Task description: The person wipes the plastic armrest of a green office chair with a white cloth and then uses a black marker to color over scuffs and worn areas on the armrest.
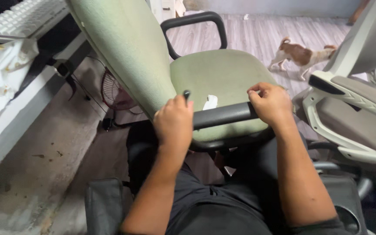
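Observation:
A pale green office chair [216, 74] stands in front of me, its backrest [127, 48] tilted toward the left. My left hand [174, 122] grips a small dark tool [186, 94] by the chair's near black armrest [223, 115], where it meets the backrest. My right hand [271, 103] is closed over the other end of that armrest. A small white scrap of paper [210, 102] lies on the seat. The far armrest [194, 30] loops up behind the seat.
A white and grey chair [353, 109] stands at the right. A brown-and-white dog [301, 54] walks on the wooden floor beyond. At the left a desk edge [18, 117] carries a keyboard [20, 17] and a crumpled bag [1, 72]. A small fan [114, 91] sits under the desk.

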